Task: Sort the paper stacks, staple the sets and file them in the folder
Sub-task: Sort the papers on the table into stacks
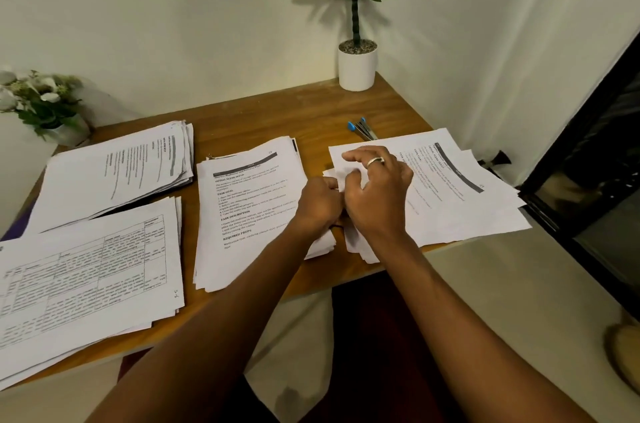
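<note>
Wooden table (322, 114) is set against a white wall (173, 24), seen from above. At far left a bunch of pale flowers (41, 100) is seen in a pot at the table's back corner. Just right of it, a back-left stack (104, 180) of printed sheets is laid at an angle. A front-left stack (86, 284), topped by a page with a printed grid, is laid in front of it and overhangs the near edge. A middle stack (249, 208) with headed text is placed at table centre.

The left hand (318, 206) is clenched at the middle stack's right edge, fingers curled on a small paper set (360, 251) held between the two hands. The right hand (379, 195), with a ring (375, 161) on one finger, is curled on the same paper set from above, one finger stretched over the top sheet. Exact finger contact is hidden.

Blue-capped pens (362, 128) are laid behind the hands. A potted plant (356, 66) in a white pot is stood at the back edge. A right stack (460, 201), loosely fanned, is spread under and beside the right hand. A dark frame (588, 180) is seen at far right.
</note>
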Demonstrator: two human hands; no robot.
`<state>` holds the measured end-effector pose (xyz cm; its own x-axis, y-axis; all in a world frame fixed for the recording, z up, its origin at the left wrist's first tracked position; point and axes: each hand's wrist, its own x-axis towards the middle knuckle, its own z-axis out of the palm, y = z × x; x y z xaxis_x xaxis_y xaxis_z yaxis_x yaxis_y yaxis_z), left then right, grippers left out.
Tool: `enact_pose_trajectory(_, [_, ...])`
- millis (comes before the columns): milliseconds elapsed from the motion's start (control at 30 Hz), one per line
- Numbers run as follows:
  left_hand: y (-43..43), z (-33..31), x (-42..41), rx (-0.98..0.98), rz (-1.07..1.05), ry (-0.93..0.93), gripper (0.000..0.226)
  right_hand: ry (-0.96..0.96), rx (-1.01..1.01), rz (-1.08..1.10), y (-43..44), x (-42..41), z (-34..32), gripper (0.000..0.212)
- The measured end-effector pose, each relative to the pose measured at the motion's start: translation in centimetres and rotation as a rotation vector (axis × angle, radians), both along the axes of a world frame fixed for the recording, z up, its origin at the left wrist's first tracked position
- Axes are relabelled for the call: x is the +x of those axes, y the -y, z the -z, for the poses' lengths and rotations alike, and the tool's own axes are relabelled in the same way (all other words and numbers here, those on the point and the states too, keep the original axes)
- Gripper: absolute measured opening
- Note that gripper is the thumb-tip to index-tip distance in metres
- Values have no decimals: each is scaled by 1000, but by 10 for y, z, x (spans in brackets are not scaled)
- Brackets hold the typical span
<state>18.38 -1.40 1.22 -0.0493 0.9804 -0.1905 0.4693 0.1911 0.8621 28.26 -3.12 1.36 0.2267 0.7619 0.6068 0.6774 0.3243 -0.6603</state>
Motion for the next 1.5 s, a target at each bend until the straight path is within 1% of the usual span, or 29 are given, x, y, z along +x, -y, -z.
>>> enact_pose_trajectory(67, [2,-1,-3,39,37,-39,17,22,-178,-12,-2,0,4,22])
enact_pose_trajectory(133, [2,-3,-6,109,31,-102,21,50,-288,-26,-3,1,8,22])
enact_pose_trajectory(200, [3,-4,-13,158,16,-149,12,68,-375,-46,-2,0,12,22])
enact_pose_trajectory(267, [3,-6,-26,181,-23,-201,31,68,-419,-63,0,-4,16,22])
enact_pose_trajectory(333, [3,-6,-51,225,-94,-264,40,51,-437,-94,1,-12,18,23])
enact_pose_trajectory(467, [5,3,-103,256,-257,-329,33,47,-478,-229,-4,-40,21,29])
enact_pose_trajectory(533, [9,12,-124,273,-288,-352,30,91,-526,-262,-9,-54,25,40])
enact_pose_trajectory(600, [15,24,-136,262,-291,-293,27,121,-577,-276,-14,-65,30,50])
enact_pose_trajectory(633, [19,30,-139,261,-297,-250,26,118,-585,-276,-16,-70,31,52])
enact_pose_trajectory(667, [23,37,-141,282,-315,-215,23,103,-575,-268,-17,-73,33,51])
enact_pose_trajectory(767, [31,51,-140,429,-392,-135,13,56,-502,-220,-19,-77,34,45])
enact_pose_trajectory(867, [32,54,-140,486,-416,-104,11,54,-443,-204,-18,-80,31,40])
enact_pose_trajectory(933, [32,54,-140,501,-419,-83,11,13,-439,-224,-19,-83,29,45])
enact_pose_trajectory(1000, [32,56,-143,514,-429,-65,11,-61,-472,-256,-20,-84,27,54])
enact_pose_trajectory(1067, [33,58,-145,524,-439,-52,11,-100,-497,-270,-22,-83,27,57])
enact_pose_trajectory(1133, [33,59,-145,536,-439,-36,11,-93,-499,-278,-22,-81,26,53])
enact_pose_trajectory(1233, [33,59,-145,550,-442,-19,11,-93,-503,-264,-25,-76,24,31])
enact_pose_trajectory(1300, [33,59,-145,553,-441,-5,11,-124,-524,-243,-28,-71,23,21])
enact_pose_trajectory(1500, [33,60,-145,562,-447,1,9,-173,-551,-211,-33,-66,23,17])
